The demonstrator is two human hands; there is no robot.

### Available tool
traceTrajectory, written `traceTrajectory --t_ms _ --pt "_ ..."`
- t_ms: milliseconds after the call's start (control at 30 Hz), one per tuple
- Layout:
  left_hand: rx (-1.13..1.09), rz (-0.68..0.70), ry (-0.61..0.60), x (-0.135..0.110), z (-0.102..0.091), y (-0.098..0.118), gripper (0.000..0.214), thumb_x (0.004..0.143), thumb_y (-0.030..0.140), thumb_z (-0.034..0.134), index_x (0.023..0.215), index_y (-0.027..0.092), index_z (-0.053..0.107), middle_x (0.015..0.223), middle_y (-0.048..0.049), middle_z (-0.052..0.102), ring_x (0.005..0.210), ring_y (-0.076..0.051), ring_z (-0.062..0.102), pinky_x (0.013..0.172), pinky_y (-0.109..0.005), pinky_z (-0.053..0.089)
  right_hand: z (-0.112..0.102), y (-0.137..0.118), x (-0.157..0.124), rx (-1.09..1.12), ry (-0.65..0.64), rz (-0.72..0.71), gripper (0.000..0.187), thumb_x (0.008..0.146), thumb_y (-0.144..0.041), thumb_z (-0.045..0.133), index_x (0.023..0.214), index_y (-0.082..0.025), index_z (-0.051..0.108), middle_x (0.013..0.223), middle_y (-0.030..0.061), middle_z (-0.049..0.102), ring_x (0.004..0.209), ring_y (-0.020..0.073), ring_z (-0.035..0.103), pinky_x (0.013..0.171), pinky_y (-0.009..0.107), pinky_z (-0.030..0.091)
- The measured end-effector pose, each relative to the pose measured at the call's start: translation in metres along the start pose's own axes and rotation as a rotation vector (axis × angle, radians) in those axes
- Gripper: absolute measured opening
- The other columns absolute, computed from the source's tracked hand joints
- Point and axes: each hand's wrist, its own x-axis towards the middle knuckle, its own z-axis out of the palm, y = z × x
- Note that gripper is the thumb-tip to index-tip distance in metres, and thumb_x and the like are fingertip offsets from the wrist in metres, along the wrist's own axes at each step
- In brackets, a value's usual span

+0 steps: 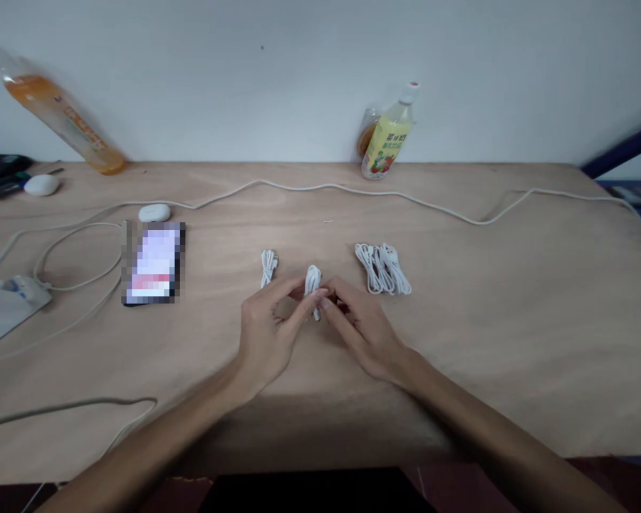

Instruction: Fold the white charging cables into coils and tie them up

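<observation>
My left hand (pixel 270 328) and my right hand (pixel 360 328) meet at the middle of the wooden table (pixel 459 342). Both pinch a small coiled white cable (pixel 313 281) between their fingertips, just above the tabletop. A second small white cable bundle (pixel 268 267) lies just left of it. To the right rests a larger heap of white cable bundles (pixel 382 268), apart from my right hand.
A phone (pixel 154 262) lies at left, with a white earbud case (pixel 154 212) behind it. A long white cord (pixel 352 191) crosses the table. A yellow drink bottle (pixel 389 135) stands by the wall, an orange bottle (pixel 64 117) leans at far left.
</observation>
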Motion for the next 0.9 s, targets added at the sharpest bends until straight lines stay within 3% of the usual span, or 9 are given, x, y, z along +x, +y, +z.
traceTrajectory --t_ms 133,267,400,500,633,800,900 --pt "-0.069 -0.063 0.049 0.004 0.002 0.004 0.010 0.094 0.031 0.084 0.092 0.022 0.087 0.081 0.0003 0.077 0.074 -0.015 0.065 0.071 -0.027 0.051 -0.001 0.001 -0.001 0.035 -0.020 0.009 0.022 0.113 -0.029 0.050 0.091 -0.025 0.053 0.084 -0.0022 0.056 0.075 0.0167 0.050 0.074 0.032 0.043" --pt "-0.215 -0.231 0.045 0.006 0.004 0.009 0.012 0.088 0.034 0.086 0.088 0.021 0.086 0.075 0.0010 0.075 0.069 -0.013 0.063 0.065 -0.026 0.050 -0.001 0.004 -0.001 0.095 -0.037 0.021 0.023 0.113 -0.031 0.052 0.091 -0.025 0.055 0.082 -0.0029 0.054 0.074 0.0159 0.048 0.071 0.031 0.041" --pt "-0.331 -0.369 0.061 0.010 0.003 0.012 0.027 0.082 0.034 0.090 0.105 0.020 0.087 0.067 0.0041 0.070 0.060 -0.011 0.058 0.058 -0.023 0.047 -0.001 0.007 -0.003 0.062 -0.019 0.044 0.021 0.113 -0.032 0.054 0.095 -0.024 0.062 0.084 -0.0019 0.058 0.075 0.0163 0.051 0.071 0.031 0.042" --pt "-0.377 -0.424 0.016 0.012 0.000 0.012 0.038 0.082 0.032 0.090 0.117 0.019 0.085 0.061 0.0065 0.065 0.057 -0.010 0.057 0.057 -0.022 0.047 0.000 0.009 -0.004 -0.002 0.004 -0.001 0.019 0.112 -0.029 0.057 0.096 -0.024 0.064 0.084 -0.0015 0.061 0.075 0.0162 0.053 0.071 0.031 0.044" --pt "-0.472 -0.530 -0.045 0.013 -0.002 0.013 0.040 0.082 0.036 0.091 0.118 0.020 0.084 0.055 0.0084 0.059 0.051 -0.010 0.053 0.053 -0.023 0.046 -0.001 0.010 -0.005 -0.094 0.024 -0.100 0.018 0.113 -0.023 0.056 0.097 -0.024 0.066 0.087 -0.0004 0.067 0.076 0.0158 0.058 0.073 0.030 0.047" --pt "-0.550 -0.723 -0.113 0.011 -0.002 0.014 0.043 0.082 0.042 0.091 0.119 0.021 0.084 0.058 0.0052 0.062 0.049 -0.009 0.050 0.048 -0.021 0.038 -0.001 0.012 -0.004 -0.131 0.050 -0.216 0.019 0.113 -0.021 0.056 0.098 -0.024 0.066 0.093 0.0007 0.071 0.084 0.0169 0.064 0.079 0.031 0.050" --pt "-0.572 -0.763 -0.125 0.011 -0.001 0.010 0.036 0.081 0.041 0.091 0.110 0.020 0.086 0.063 0.0026 0.066 0.050 -0.009 0.051 0.049 -0.021 0.039 0.000 0.010 -0.004 -0.091 0.049 -0.177 0.019 0.112 -0.021 0.056 0.096 -0.024 0.066 0.092 0.0006 0.070 0.084 0.0170 0.063 0.079 0.031 0.049"
